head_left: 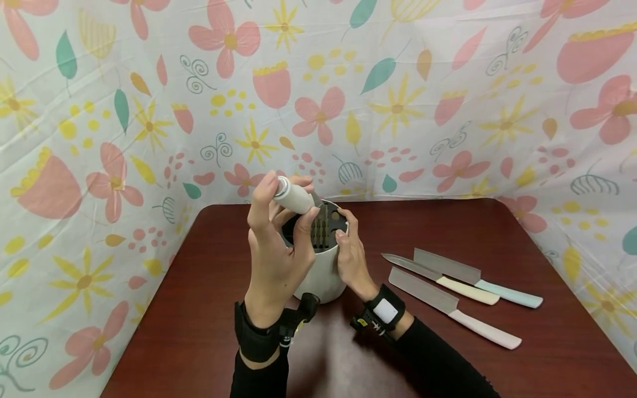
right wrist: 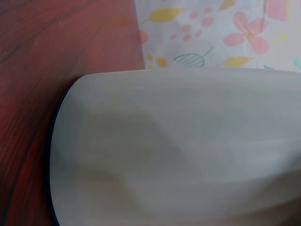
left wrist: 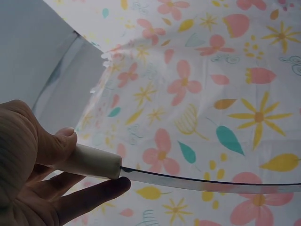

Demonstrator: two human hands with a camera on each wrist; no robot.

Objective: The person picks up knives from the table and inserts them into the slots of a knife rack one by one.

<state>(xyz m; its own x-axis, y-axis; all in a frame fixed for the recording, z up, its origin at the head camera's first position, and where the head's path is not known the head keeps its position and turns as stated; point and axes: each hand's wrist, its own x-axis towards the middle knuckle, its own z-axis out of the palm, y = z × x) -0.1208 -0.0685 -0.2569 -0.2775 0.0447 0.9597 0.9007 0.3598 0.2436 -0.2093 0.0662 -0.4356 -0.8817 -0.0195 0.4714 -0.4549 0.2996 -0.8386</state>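
My left hand (head_left: pixel 273 251) holds a knife by its off-white handle (head_left: pixel 297 198), thumb on one side and fingers on the other, above the white round knife block (head_left: pixel 318 276). In the left wrist view, the knife's thin blade (left wrist: pixel 211 184) runs right from the handle, seen nearly edge-on. The block stands upright, its dark slotted insert (head_left: pixel 322 224) showing at the top. At the block's right side, my right hand (head_left: pixel 354 257) grips the rim, thumb near the top edge. The right wrist view is filled by the block's smooth wall (right wrist: pixel 169 136), with that hand mostly out of sight.
Three knives lie on the brown table (head_left: pixel 189 320) to the right: a broad one with a light blue handle (head_left: pixel 510 294), a pointed one with a cream handle (head_left: pixel 470 291), and a broad one with a white handle (head_left: pixel 487 330). Flowered cloth (head_left: pixel 318 72) hangs behind.
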